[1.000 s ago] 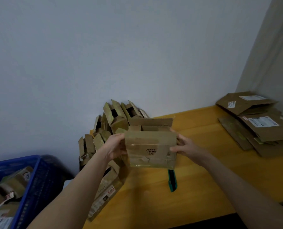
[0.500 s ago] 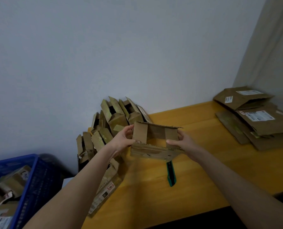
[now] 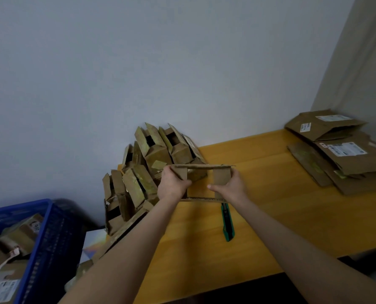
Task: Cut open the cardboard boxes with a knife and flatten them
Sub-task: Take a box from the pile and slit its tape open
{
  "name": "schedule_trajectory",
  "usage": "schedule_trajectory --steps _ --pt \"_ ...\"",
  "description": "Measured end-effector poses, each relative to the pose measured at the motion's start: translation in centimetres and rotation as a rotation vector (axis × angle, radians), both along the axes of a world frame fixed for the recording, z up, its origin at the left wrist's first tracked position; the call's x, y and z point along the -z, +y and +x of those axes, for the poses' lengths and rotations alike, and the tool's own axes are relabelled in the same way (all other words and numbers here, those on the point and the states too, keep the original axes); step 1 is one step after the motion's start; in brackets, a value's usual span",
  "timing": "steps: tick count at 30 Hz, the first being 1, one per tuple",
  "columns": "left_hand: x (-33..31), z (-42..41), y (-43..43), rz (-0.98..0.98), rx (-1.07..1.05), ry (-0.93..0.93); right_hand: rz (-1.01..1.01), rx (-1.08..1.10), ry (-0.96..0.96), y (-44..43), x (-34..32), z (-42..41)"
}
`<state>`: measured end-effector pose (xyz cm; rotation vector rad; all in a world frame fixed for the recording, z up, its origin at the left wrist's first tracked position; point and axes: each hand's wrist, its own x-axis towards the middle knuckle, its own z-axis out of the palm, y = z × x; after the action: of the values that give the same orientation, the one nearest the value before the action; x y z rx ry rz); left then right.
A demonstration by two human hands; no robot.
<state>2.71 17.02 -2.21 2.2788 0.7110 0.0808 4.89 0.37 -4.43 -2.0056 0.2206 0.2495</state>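
Both hands, left hand point(image 3: 172, 187) and right hand point(image 3: 231, 187), grip the opened box point(image 3: 201, 172); press its sides evenly (knife point(image 3: 227, 224) idle on the counter point(image 3: 270, 216)) to flatten it.

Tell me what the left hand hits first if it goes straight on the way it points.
It already grips the cardboard box. Past that, the left hand would likely meet the pile of opened boxes by the wall, though depth is unclear.
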Motion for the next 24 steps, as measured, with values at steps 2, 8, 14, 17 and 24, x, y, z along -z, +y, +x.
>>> schedule_trajectory --steps 2,8,14,17,24 --pt "-0.2 0.2 0.0 -0.067 0.045 -0.016 -0.082 0.021 0.022 0.2 0.0 0.1" --pt "-1.2 -0.1 1.3 -0.304 0.096 -0.199 -0.412 -0.002 0.167 -1.3 -0.5 0.2" --pt "-1.2 0.0 3.0 -0.505 -0.005 -0.258 0.11 0.028 0.151 -2.6 0.1 0.3" --pt "-1.0 0.0 4.6 -0.574 -0.055 -0.271 0.606 0.112 0.328 -4.1 0.4 0.0" --pt "-1.4 0.2 4.2 -1.048 -0.169 -0.291 0.836 0.168 0.51 -4.7 0.5 0.0"
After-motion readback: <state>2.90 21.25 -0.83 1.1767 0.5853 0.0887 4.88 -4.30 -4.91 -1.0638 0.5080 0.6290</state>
